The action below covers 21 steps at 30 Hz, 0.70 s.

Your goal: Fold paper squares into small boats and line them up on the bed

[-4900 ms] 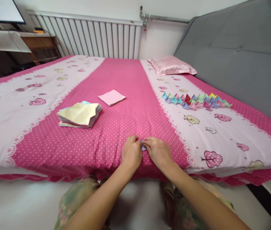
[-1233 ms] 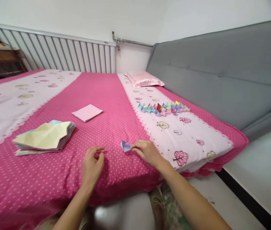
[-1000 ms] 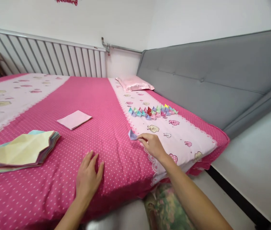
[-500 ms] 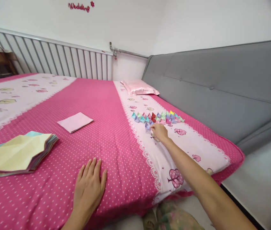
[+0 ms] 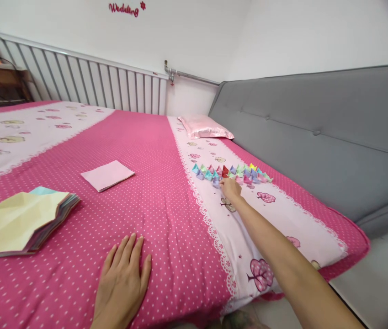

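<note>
- Partly, right hand [image 5: 231, 188] hides paper shapes [image 5: 233, 170]; can't tell if fingers grasp lilac piece [image 5: 216, 183].
- Lilac piece now beside them, was farther off.
- Left hand [image 5: 121, 281] flat, released.

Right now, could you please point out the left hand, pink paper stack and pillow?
Left hand [image 5: 121, 279], head view: its back.
Pink paper stack [image 5: 107, 174], head view: top sheet.
Pillow [image 5: 205, 126], head view: upper face.

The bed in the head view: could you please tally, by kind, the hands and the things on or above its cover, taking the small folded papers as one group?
Hands: 2 (left hand, right hand)
Paper stacks: 2 (yellow-topped stack, pink stack)
Pillow: 1
Group of small folded papers: 1
Total: 6
</note>
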Motion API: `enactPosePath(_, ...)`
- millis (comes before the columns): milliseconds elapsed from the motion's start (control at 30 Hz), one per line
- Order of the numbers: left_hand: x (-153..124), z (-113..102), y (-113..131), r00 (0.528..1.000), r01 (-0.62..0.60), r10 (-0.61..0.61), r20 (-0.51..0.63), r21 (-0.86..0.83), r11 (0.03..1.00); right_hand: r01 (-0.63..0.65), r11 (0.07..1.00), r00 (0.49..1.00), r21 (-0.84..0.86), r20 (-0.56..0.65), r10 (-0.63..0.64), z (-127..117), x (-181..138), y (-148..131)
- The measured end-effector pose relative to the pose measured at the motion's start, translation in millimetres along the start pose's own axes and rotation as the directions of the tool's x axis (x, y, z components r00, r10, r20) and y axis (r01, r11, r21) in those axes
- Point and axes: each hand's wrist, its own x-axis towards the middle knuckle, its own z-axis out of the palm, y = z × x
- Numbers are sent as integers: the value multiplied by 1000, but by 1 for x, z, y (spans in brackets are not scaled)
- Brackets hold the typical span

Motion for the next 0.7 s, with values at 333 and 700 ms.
enactPosePath(333,2,-3,3,1000,20,-20,16,-15,1000,-68,998,997,11,-45,69,-18,-20,15)
enactPosePath(700,-1,-9,7,996,75,-71,60,-70,995,-163,986,980,-29,113,165,-25,-45,14)
